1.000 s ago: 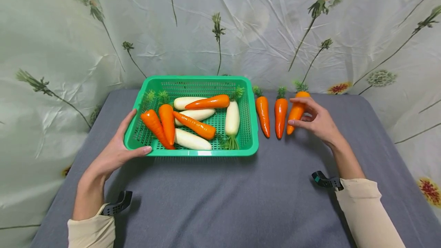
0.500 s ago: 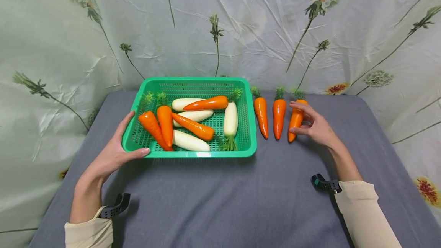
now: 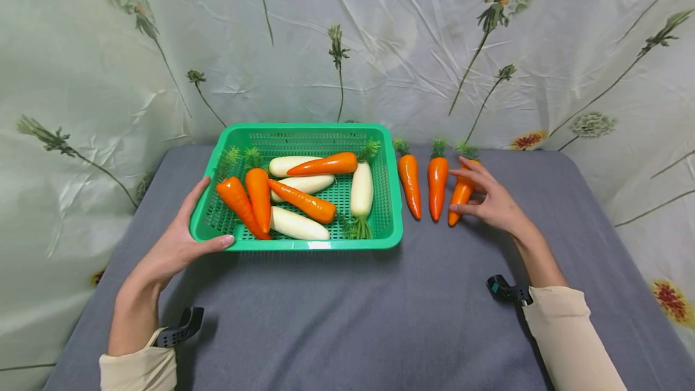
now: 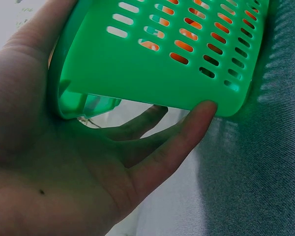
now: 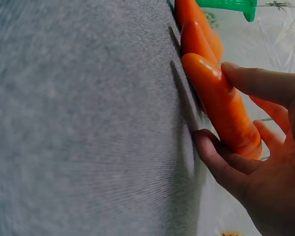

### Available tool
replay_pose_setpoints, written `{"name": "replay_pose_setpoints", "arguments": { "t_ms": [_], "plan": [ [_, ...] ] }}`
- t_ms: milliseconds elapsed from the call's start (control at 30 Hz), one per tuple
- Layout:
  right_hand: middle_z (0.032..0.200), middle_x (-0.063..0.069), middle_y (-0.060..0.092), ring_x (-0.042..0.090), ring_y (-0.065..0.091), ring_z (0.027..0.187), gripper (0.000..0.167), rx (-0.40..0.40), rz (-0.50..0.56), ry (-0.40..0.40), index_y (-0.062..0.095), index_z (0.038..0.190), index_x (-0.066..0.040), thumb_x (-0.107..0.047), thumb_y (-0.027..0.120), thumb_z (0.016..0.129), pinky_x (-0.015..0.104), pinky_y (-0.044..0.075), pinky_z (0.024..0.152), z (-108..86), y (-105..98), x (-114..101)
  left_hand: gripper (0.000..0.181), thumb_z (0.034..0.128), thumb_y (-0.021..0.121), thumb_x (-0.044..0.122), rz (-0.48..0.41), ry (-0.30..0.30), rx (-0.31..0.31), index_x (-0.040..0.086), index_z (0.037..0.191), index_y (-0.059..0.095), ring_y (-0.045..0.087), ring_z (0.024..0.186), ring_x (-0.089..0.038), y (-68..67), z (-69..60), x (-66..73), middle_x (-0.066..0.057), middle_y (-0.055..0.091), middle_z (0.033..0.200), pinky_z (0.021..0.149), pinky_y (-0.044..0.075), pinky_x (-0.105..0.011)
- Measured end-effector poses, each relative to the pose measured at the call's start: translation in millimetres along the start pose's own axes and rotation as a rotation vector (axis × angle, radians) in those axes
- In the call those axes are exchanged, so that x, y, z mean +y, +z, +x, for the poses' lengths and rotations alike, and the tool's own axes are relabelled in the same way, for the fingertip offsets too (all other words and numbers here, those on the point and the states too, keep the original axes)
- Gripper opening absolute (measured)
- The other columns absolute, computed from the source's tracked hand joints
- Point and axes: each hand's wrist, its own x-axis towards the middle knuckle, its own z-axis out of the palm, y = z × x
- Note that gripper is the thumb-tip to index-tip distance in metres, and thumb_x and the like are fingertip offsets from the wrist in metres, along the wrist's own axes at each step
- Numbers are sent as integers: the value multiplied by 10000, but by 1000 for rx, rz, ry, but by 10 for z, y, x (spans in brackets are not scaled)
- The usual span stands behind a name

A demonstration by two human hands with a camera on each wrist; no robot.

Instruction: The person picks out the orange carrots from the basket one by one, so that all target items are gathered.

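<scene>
My left hand (image 3: 176,243) holds the near left corner of a green plastic basket (image 3: 304,245), thumb on its rim. In the left wrist view, fingers (image 4: 172,152) lie along the outside of the basket's perforated wall. My right hand (image 3: 496,201) pinches an orange carrot (image 3: 461,193) on the cloth, its leafy top pointing away. The right wrist view shows the thumb (image 5: 255,81) against one side of that carrot (image 5: 221,110). Left of it lie a middle carrot (image 3: 437,186) and another carrot (image 3: 410,184), roughly parallel. Inside the basket are several carrots (image 3: 304,200) and several white radishes (image 3: 362,192).
A grey cloth (image 3: 347,312) covers the table. Behind it hangs a pale curtain (image 3: 396,47) printed with dandelions, close to the basket's far side. Dark straps (image 3: 181,327) sit on both wrists.
The right hand has drawn its carrot slightly nearer, then a little left towards the middle carrot. The left hand stays on the basket. The whole head view has shifted slightly.
</scene>
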Motion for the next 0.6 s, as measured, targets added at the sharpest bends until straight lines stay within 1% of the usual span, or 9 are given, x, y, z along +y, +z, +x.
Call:
{"name": "replay_pose_setpoints", "arguments": {
  "t_ms": [133,233,400,533,600],
  "plan": [
    [1749,139,140,445,588,1234,747,-7,-15,1,505,1526,-29,-66,847,863,153,539,830,1,-13,-28,1120,940,777,224,3,-5,1,529,1622,-59,558,1108,-35,-3,-2,-2,-145,321,1590,899,380,-103],
    [1755,145,103,513,573,1234,765,-2,14,-5,494,1528,-11,-20,845,848,154,545,800,-4,-15,-44,1119,941,777,232,1,-11,-1,538,1617,-60,548,1129,-34,-5,0,-3,-138,299,1612,901,380,-100],
    [1754,167,49,640,452,1327,794,6,65,15,440,1554,7,52,808,853,109,529,762,-17,-7,-47,1122,940,777,215,-15,-5,0,517,1626,-57,614,1044,-23,-1,0,1,-135,348,1568,894,415,-110],
    [1724,224,59,619,462,1319,844,24,80,41,379,1584,12,50,806,857,86,519,762,-25,14,-28,1118,940,776,212,-17,-1,0,508,1631,-52,619,1031,-24,3,-1,-1,-130,359,1551,894,417,-110],
    [1662,278,120,585,495,1293,871,37,88,58,349,1593,20,53,808,855,80,518,761,-32,25,-16,1114,942,773,209,-22,1,-2,500,1634,-50,620,1028,-21,5,-1,-2,-126,360,1546,895,422,-110]
  ]
}}
